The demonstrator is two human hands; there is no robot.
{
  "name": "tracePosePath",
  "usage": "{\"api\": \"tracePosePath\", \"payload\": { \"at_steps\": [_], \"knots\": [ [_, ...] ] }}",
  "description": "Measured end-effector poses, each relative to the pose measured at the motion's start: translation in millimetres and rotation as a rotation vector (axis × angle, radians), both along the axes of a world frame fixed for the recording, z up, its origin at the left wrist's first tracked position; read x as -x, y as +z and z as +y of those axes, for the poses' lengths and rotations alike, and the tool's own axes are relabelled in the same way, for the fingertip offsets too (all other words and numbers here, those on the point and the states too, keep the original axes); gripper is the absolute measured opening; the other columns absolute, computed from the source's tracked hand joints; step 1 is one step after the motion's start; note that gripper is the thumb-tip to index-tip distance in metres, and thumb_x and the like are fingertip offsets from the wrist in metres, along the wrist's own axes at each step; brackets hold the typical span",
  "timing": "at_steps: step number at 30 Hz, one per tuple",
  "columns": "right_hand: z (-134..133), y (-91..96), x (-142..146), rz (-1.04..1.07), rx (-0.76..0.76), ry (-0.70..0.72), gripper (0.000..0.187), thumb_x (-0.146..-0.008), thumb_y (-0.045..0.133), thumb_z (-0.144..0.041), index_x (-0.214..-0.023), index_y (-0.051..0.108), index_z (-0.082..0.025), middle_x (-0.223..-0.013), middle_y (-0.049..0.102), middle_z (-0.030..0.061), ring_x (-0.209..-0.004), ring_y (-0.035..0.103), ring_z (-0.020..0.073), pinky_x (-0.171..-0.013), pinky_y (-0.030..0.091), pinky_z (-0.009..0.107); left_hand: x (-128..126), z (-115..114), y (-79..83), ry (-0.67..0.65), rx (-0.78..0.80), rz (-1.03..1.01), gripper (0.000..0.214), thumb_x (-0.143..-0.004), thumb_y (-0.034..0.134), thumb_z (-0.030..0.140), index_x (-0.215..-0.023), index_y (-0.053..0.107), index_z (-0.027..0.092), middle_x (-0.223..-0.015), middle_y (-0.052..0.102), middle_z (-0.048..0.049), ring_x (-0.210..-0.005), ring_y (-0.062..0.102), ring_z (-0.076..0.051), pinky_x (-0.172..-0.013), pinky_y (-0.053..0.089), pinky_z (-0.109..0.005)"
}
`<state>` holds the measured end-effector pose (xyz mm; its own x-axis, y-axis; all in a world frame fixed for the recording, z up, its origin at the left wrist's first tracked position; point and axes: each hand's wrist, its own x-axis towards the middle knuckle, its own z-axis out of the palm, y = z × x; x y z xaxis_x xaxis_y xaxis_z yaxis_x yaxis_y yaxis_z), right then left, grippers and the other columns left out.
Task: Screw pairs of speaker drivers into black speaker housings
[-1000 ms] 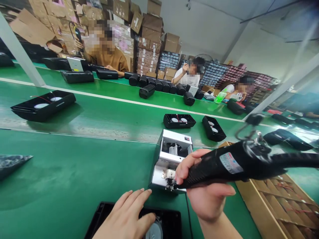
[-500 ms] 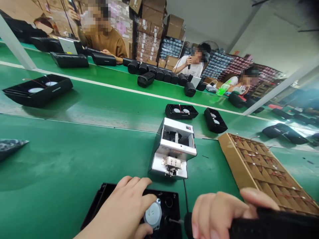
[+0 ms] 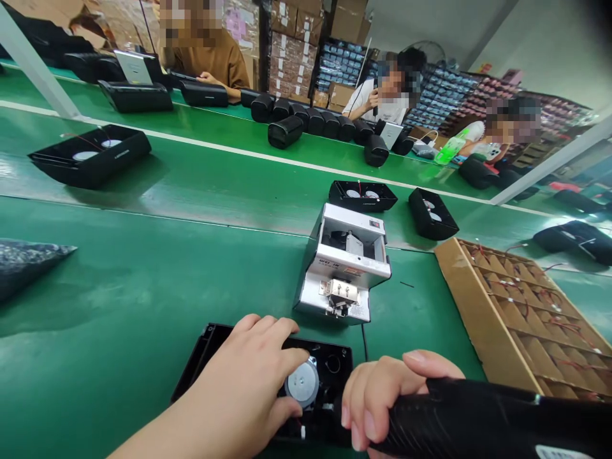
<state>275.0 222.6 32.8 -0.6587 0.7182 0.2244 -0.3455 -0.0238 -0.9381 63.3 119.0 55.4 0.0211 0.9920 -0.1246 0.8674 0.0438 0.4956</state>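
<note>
My left hand (image 3: 248, 382) lies over a black speaker housing (image 3: 196, 370), thumb and index finger round the edge of a silver round speaker driver (image 3: 303, 382) inside it. My right hand (image 3: 387, 395) is closed round a black electric screwdriver (image 3: 459, 414). The screwdriver's tip end points left into the housing, right beside the driver. Part of the housing is hidden under my left hand and forearm. Just beyond it stands a silver screw feeder (image 3: 351, 268) with a dark drum inside.
A cardboard tray (image 3: 459, 287) with dividers and red-wired parts is at right. Open black housings (image 3: 363, 196) lie on the green bench beyond the feeder, another housing (image 3: 95, 159) at far left. Several co-workers (image 3: 382, 95) sit across the bench. A speckled dark object (image 3: 29, 264) lies left.
The view has shifted, so the bench things sit a little higher and further right. My right hand and screwdriver have come closer to the driver. My left hand keeps its hold.
</note>
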Motion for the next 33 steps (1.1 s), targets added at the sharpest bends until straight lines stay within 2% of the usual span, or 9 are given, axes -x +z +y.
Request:
{"api": "tracePosePath", "payload": {
  "at_steps": [5, 7, 11, 14, 17, 20, 24, 31, 33],
  "knots": [
    [-6.2, -3.2, 13.0, 0.177, -0.019, -0.115, 0.042, -0.098, 0.063, -0.076, -0.088, 0.076, -0.037, -0.049, 0.062, -0.004, -0.031, 0.05, 0.0196, -0.035, 0.05, 0.035, -1.4, 1.1, 3.5, 0.008, 0.035, -0.011, 0.04, -0.085, 0.094, 0.03, -0.123, 0.081, 0.033, -0.145, 0.068, -0.0069, -0.131, 0.064, -0.037, -0.116, 0.045, -0.063],
    [-8.6, -3.9, 14.0, 0.186, -0.039, -0.106, 0.046, -0.098, 0.062, -0.078, -0.086, 0.077, -0.036, -0.047, 0.059, -0.0031, -0.03, 0.048, 0.0193, -0.035, 0.049, 0.036, -1.4, 1.1, 4.2, 0.011, 0.048, -0.01, 0.039, -0.086, 0.093, 0.031, -0.123, 0.081, 0.033, -0.144, 0.068, -0.0065, -0.13, 0.064, -0.036, -0.116, 0.045, -0.063],
    [-12.8, -3.6, 10.8, 0.165, -0.001, -0.095, 0.045, -0.107, 0.051, -0.068, -0.09, 0.079, -0.037, -0.052, 0.063, -0.0006, -0.035, 0.053, 0.0214, -0.039, 0.053, 0.038, -1.0, 0.3, 3.6, 0.008, 0.048, -0.018, 0.039, -0.087, 0.093, 0.032, -0.124, 0.081, 0.033, -0.145, 0.067, -0.0058, -0.13, 0.063, -0.035, -0.116, 0.044, -0.062],
    [-7.7, 1.0, 6.8, 0.168, -0.001, -0.081, 0.039, -0.106, 0.056, -0.066, -0.094, 0.08, -0.038, -0.055, 0.066, -0.0013, -0.037, 0.054, 0.0208, -0.042, 0.055, 0.038, -0.9, 0.1, 3.1, 0.005, 0.046, -0.024, 0.041, -0.087, 0.093, 0.034, -0.126, 0.08, 0.034, -0.144, 0.067, -0.0055, -0.13, 0.063, -0.035, -0.116, 0.044, -0.062],
    [7.9, 12.3, 0.3, 0.076, -0.053, 0.134, 0.045, -0.105, 0.057, -0.069, -0.092, 0.084, -0.035, -0.06, 0.072, 0.0027, -0.043, 0.064, 0.0242, -0.048, 0.062, 0.042, -0.9, 0.5, 3.6, 0.001, 0.05, -0.024, 0.04, -0.086, 0.094, 0.037, -0.123, 0.08, 0.034, -0.142, 0.067, -0.0052, -0.127, 0.064, -0.035, -0.114, 0.045, -0.061],
    [22.1, 23.1, -6.8, -0.012, -0.033, 0.361, 0.054, -0.108, 0.047, -0.065, -0.097, 0.088, -0.031, -0.072, 0.082, 0.0091, -0.063, 0.077, 0.0309, -0.064, 0.069, 0.048, -0.8, 1.0, 4.0, -0.005, 0.043, -0.023, 0.039, -0.086, 0.094, 0.039, -0.122, 0.081, 0.033, -0.141, 0.067, -0.0061, -0.126, 0.064, -0.035, -0.113, 0.046, -0.061],
    [26.2, 25.0, -9.3, 0.013, 0.032, 0.382, 0.066, -0.11, 0.036, -0.068, -0.099, 0.09, -0.032, -0.078, 0.084, 0.0107, -0.074, 0.079, 0.0325, -0.075, 0.07, 0.05, -0.4, 1.0, 3.3, -0.012, 0.042, -0.016, 0.039, -0.087, 0.094, 0.04, -0.123, 0.081, 0.031, -0.141, 0.067, -0.0077, -0.126, 0.064, -0.035, -0.113, 0.046, -0.061],
    [34.2, 20.8, -6.3, -0.028, -0.06, 0.433, 0.062, -0.106, 0.04, -0.073, -0.097, 0.087, -0.033, -0.067, 0.08, 0.01, -0.055, 0.075, 0.0332, -0.058, 0.069, 0.055, -0.4, 0.4, 0.8, -0.005, 0.028, -0.01, 0.038, -0.087, 0.094, 0.042, -0.121, 0.08, 0.033, -0.14, 0.067, -0.0059, -0.124, 0.064, -0.034, -0.113, 0.046, -0.06],
    [27.2, 15.1, -6.1, -0.033, -0.087, 0.348, 0.063, -0.106, 0.042, -0.075, -0.091, 0.086, -0.033, -0.061, 0.077, 0.0085, -0.05, 0.073, 0.032, -0.053, 0.068, 0.053, -0.8, 0.4, 0.2, -0.006, 0.026, -0.007, 0.038, -0.087, 0.094, 0.043, -0.121, 0.08, 0.033, -0.139, 0.067, -0.0059, -0.124, 0.064, -0.034, -0.113, 0.046, -0.06]
  ]
}}
